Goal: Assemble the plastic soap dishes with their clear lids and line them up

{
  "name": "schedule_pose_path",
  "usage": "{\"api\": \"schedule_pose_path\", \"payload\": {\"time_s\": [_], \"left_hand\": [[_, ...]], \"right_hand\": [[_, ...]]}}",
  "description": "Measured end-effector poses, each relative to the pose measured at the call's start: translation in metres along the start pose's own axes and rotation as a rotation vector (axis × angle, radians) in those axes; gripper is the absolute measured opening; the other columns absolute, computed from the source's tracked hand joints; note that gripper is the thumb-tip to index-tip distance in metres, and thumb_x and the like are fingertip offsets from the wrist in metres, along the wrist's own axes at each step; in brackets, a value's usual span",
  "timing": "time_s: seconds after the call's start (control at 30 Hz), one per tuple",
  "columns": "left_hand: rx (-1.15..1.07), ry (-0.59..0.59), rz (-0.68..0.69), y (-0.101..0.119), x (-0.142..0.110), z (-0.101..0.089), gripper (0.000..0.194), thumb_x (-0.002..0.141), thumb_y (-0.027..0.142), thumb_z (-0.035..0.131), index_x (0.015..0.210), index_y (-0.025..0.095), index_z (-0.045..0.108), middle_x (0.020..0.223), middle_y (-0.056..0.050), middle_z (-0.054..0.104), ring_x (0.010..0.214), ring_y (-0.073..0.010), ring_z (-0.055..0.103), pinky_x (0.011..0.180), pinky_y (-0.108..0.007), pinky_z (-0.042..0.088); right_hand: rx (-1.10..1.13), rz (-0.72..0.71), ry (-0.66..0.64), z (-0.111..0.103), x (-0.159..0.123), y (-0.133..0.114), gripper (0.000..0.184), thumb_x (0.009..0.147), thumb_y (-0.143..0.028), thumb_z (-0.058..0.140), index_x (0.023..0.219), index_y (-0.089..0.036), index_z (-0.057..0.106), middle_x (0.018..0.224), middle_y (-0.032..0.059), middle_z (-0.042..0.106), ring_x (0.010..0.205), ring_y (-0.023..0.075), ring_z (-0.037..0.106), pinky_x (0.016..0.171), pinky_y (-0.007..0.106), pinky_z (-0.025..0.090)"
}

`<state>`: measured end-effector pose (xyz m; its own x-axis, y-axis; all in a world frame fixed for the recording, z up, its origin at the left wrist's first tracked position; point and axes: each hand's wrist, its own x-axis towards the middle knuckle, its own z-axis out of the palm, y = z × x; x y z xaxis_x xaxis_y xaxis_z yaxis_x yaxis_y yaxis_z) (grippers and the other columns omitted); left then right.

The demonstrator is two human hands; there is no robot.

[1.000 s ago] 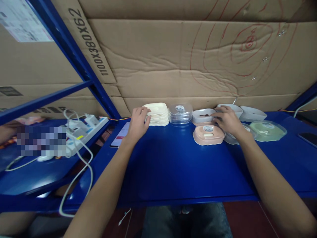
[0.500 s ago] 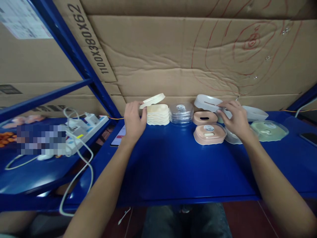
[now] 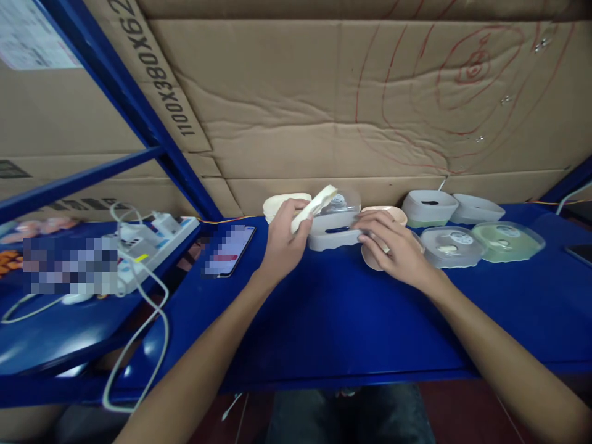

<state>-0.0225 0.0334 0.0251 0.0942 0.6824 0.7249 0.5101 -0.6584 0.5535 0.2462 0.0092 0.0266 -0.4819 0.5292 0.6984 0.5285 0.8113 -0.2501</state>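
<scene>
Right hand (image 3: 391, 243) holds slotted container (image 3: 330, 241).

The cream tray (image 3: 316, 208) and grey box (image 3: 333, 240) have drawn together.

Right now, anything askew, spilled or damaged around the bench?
No spill shows. The cardboard backing is creased, not flat; at left, a white cable loops loosely over the front edge of the blue table. The cream piece tilts, but the left hand holds it.

The cardboard strip (image 3: 160, 77) reads — in black — "1100X380X62".
</scene>
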Motion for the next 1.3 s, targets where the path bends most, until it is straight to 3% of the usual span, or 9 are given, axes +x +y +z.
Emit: {"api": "schedule_pose_path", "payload": {"time_s": [0.17, 0.33, 0.6, 0.73, 0.87, 1.0, 1.1, 1.2, 1.3], "left_hand": [[-0.090, -0.157, -0.013, 0.011, -0.004, 0.005, 0.014, 0.108, 0.034, 0.055, 0.116, 0.025, 0.062, 0.134, -0.009, 0.074, 0.127, -0.0255, 0.067, 0.113, -0.043, 0.050], [-0.151, -0.242, -0.026, 0.013, -0.006, 0.008, 0.017, 0.107, 0.040, 0.058, 0.114, 0.026, 0.065, 0.124, -0.006, 0.076, 0.118, -0.0246, 0.070, 0.105, -0.040, 0.052], [-0.166, -0.095, -0.129, 0.007, -0.001, 0.005, 0.018, 0.104, 0.040, 0.058, 0.100, 0.024, 0.064, 0.093, -0.001, 0.068, 0.087, -0.0194, 0.062, 0.080, -0.031, 0.053], [-0.231, 0.018, -0.215, -0.007, 0.002, 0.007, 0.022, 0.102, 0.045, 0.062, 0.105, 0.023, 0.066, 0.099, -0.003, 0.070, 0.087, -0.0197, 0.064, 0.074, -0.031, 0.058], [-0.301, 0.100, -0.313, -0.022, 0.003, 0.011, 0.030, 0.100, 0.047, 0.065, 0.117, 0.022, 0.063, 0.114, -0.007, 0.072, 0.092, -0.0210, 0.069, 0.072, -0.033, 0.064], [-0.143, 0.049, -0.165, -0.023, -0.001, 0.009, 0.029, 0.103, 0.039, 0.063, 0.126, 0.022, 0.061, 0.123, -0.010, 0.074, 0.112, -0.0250, 0.074, 0.100, -0.043, 0.063], [-0.004, -0.087, 0.040, -0.016, -0.008, 0.010, 0.048, 0.102, 0.030, 0.066, 0.147, 0.021, 0.054, 0.139, -0.014, 0.070, 0.126, -0.0282, 0.071, 0.116, -0.049, 0.054], [0.064, -0.214, 0.189, -0.010, -0.015, 0.012, 0.075, 0.103, 0.028, 0.065, 0.169, 0.023, 0.032, 0.160, -0.021, 0.054, 0.134, -0.0321, 0.066, 0.123, -0.056, 0.048], [0.075, -0.256, 0.253, -0.008, -0.017, 0.015, 0.090, 0.104, 0.029, 0.064, 0.177, 0.026, 0.013, 0.171, -0.024, 0.039, 0.155, -0.0385, 0.049, 0.130, -0.061, 0.041]], "right_hand": [[0.052, 0.041, 0.021, 0.008, -0.001, -0.002, 0.027, 0.113, -0.031, 0.050, 0.132, -0.031, 0.069, 0.122, 0.0104, 0.074, 0.121, 0.0318, 0.070, 0.102, 0.053, 0.059], [0.095, 0.061, 0.053, 0.015, -0.004, 0.004, 0.022, 0.114, -0.033, 0.049, 0.128, -0.032, 0.067, 0.117, 0.0086, 0.074, 0.115, 0.0307, 0.070, 0.098, 0.051, 0.059], [0.070, 0.087, 0.076, 0.009, -0.003, 0.003, 0.017, 0.113, -0.031, 0.052, 0.122, -0.029, 0.066, 0.118, 0.0088, 0.075, 0.115, 0.0300, 0.070, 0.098, 0.049, 0.057], [0.035, 0.141, 0.133, -0.004, -0.002, 0.010, 0.019, 0.113, -0.037, 0.051, 0.119, -0.030, 0.068, 0.120, 0.0092, 0.075, 0.114, 0.0311, 0.072, 0.099, 0.052, 0.057], [-0.044, 0.228, 0.285, -0.018, -0.002, 0.019, 0.026, 0.113, -0.045, 0.050, 0.117, -0.029, 0.070, 0.114, 0.0109, 0.075, 0.108, 0.0314, 0.072, 0.094, 0.051, 0.058], [-0.137, 0.340, 0.481, -0.022, -0.003, 0.027, 0.033, 0.113, -0.050, 0.047, 0.117, -0.028, 0.070, 0.111, 0.0127, 0.075, 0.102, 0.0305, 0.072, 0.085, 0.047, 0.059], [-0.134, 0.264, 0.583, -0.016, -0.004, 0.030, 0.028, 0.112, -0.046, 0.050, 0.115, -0.026, 0.070, 0.107, 0.0090, 0.075, 0.096, 0.0273, 0.072, 0.081, 0.044, 0.058], [-0.102, 0.157, 0.552, -0.009, -0.003, 0.027, 0.020, 0.112, -0.038, 0.053, 0.116, -0.026, 0.070, 0.108, 0.0084, 0.075, 0.102, 0.0268, 0.072, 0.088, 0.046, 0.057], [-0.083, 0.108, 0.463, -0.004, -0.003, 0.021, 0.019, 0.112, -0.033, 0.052, 0.119, -0.027, 0.068, 0.113, 0.0099, 0.075, 0.109, 0.0283, 0.071, 0.094, 0.050, 0.057]]}}
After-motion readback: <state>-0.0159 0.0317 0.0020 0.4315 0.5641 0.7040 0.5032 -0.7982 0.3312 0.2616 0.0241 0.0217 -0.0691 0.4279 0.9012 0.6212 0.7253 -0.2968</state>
